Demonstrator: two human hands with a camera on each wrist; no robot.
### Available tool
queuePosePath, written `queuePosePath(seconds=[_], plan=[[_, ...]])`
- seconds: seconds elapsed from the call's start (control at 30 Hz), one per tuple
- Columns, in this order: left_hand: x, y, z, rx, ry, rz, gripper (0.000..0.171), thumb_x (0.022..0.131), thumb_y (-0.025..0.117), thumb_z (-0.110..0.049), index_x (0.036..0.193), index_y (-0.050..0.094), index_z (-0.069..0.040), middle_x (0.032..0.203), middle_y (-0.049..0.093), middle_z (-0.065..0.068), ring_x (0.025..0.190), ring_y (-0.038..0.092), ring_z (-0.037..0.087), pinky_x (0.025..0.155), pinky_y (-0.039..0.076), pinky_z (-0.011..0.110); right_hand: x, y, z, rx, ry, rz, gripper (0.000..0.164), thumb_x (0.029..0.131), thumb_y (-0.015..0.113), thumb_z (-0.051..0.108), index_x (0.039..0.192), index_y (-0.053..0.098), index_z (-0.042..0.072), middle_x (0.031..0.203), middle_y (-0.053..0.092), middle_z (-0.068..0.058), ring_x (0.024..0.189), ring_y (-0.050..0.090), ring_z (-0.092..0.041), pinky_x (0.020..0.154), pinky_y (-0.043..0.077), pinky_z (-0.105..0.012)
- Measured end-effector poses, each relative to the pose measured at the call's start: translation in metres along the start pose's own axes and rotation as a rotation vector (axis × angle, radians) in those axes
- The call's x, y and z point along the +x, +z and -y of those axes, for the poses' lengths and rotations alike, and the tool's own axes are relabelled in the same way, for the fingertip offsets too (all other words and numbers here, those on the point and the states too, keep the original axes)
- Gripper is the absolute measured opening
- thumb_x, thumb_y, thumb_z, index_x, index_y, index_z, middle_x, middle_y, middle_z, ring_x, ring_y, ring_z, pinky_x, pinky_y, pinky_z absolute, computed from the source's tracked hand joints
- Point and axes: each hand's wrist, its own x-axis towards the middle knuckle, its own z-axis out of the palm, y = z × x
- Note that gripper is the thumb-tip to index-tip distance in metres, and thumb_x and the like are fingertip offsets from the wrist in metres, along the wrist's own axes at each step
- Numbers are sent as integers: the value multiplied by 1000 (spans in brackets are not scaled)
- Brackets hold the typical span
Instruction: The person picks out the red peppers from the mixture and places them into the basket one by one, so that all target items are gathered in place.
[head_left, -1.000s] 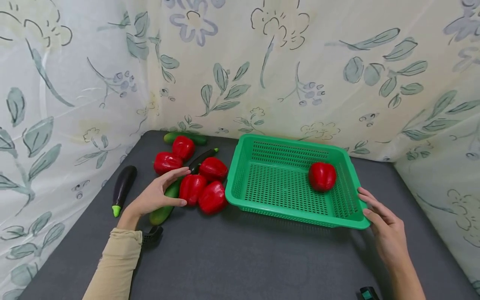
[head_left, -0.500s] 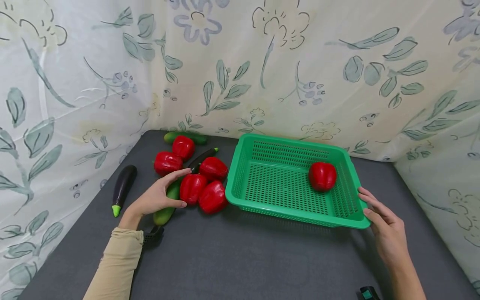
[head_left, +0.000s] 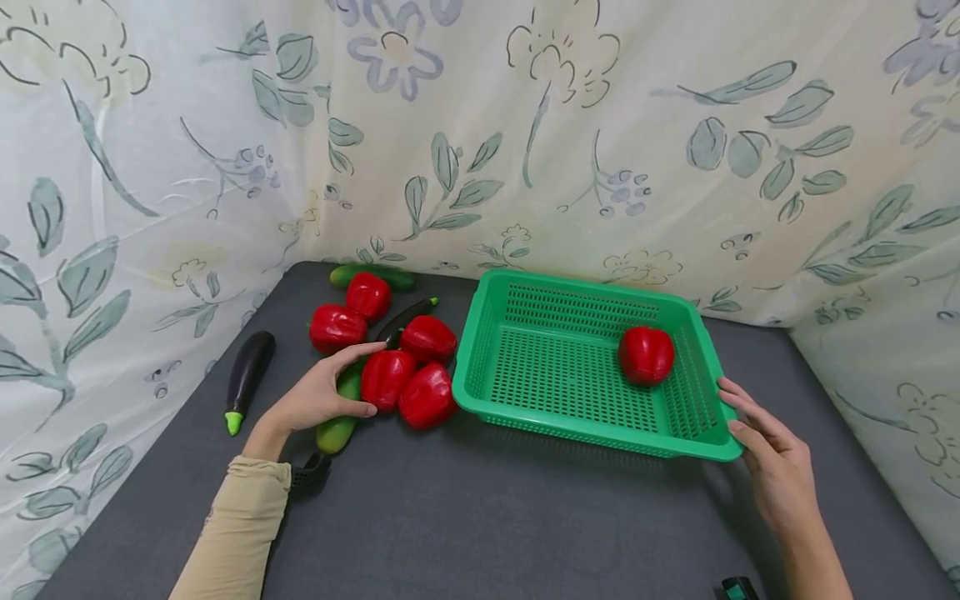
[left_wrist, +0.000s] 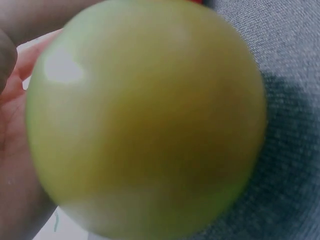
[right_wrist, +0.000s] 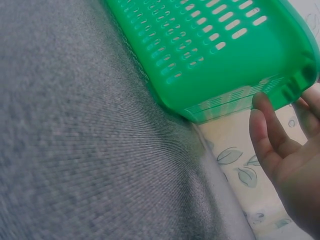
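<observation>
A red bell pepper (head_left: pixel 387 380) lies at the left of the green basket (head_left: pixel 588 431). My left hand (head_left: pixel 315 398) reaches to its left side, with thumb and fingers spread above and below its edge. Under this hand runs a green cucumber (head_left: pixel 337 432); its rounded end (left_wrist: pixel 150 120) fills the left wrist view and hides most of the fingers. My right hand (head_left: pixel 772 450) holds the basket's near right corner, thumb on the rim and fingers at the outer end wall (right_wrist: pixel 225 100). One red bell pepper (head_left: pixel 647 356) sits inside the basket.
Several more bell peppers, such as one (head_left: pixel 428 397) against the basket, crowd the left side. A slim dark eggplant (head_left: pixel 407 317) lies among them, a cucumber (head_left: pixel 372 276) behind, and another eggplant (head_left: pixel 250 379) apart at far left. Floral cloth (head_left: pixel 555 167) encloses the table.
The cucumber's near end has shifted right under my left hand, which has edged slightly right and closer to the pepper. My right hand and the basket stay in place.
</observation>
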Motion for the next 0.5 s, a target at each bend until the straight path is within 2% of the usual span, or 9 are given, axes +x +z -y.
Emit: queuePosePath(seconds=[0.33, 0.5], plan=[[4, 0, 1, -23, 12, -25, 86, 75, 87, -13, 149, 43, -15, 144, 45, -1, 129, 40, 22, 101, 39, 51, -1, 0, 1, 3, 2, -8, 40, 99, 50, -6, 137, 45, -15, 150, 43, -11, 139, 34, -18, 91, 47, -19], [2, -1, 4, -39, 21, -35, 85, 76, 86, -13, 149, 42, -14, 145, 47, -3, 127, 44, 20, 104, 39, 40, 0, 1, 2, -3, 3, -3, 40, 99, 51, -6, 137, 45, -15, 150, 43, -11, 140, 33, -18, 93, 45, -18]])
